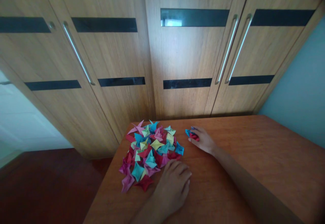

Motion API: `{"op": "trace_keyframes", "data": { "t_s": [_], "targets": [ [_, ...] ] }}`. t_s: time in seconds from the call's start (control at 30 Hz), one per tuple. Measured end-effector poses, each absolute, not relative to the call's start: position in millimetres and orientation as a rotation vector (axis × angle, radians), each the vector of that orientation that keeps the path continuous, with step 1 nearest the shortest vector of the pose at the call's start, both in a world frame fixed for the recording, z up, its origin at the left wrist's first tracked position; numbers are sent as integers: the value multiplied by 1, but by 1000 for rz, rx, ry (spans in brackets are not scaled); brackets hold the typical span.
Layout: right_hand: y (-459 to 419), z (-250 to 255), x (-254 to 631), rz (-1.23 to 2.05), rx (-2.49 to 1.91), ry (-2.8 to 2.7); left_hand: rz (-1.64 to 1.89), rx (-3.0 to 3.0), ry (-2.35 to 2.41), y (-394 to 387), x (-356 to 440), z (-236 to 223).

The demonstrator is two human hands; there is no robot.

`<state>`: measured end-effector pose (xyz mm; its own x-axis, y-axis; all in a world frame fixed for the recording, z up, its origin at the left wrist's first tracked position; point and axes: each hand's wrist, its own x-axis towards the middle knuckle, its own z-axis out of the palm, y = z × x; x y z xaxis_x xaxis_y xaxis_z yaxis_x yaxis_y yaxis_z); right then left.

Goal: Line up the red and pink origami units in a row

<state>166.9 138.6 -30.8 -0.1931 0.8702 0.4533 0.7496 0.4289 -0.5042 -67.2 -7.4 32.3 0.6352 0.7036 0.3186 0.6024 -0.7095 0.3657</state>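
Note:
A heap of folded origami paper pieces [157, 144], in pink, red, yellow, blue and pale green, lies on the left part of the wooden table. My right hand [204, 142] is just to the right of the heap, its fingers closed around blue and red origami pieces [194, 136], partly hidden under the fingers. My left hand [174, 183] lies palm down at the near right edge of the heap, close to a pink piece. Its fingers are curled in, and the palm side is hidden, so I cannot see whether anything is in it.
The brown wooden table [254, 149] reaches out to the right. Behind it stands a wooden wardrobe [182, 54] with metal handles and dark strips. A dark red floor [50, 186] lies past the table's left edge, and a pale blue wall [299, 81] rises at the right.

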Motion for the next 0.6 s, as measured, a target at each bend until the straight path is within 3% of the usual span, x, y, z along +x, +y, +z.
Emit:
{"op": "trace_keyframes", "data": {
  "t_s": [0.3,0.6],
  "targets": [
    [91,-26,121,162,-1268,-1981,611,2601,1058,-7,-69,32],
    [90,-23,83,541,-1179,-1548,583,2603,1065,-7,-71,35]
  ]
}}
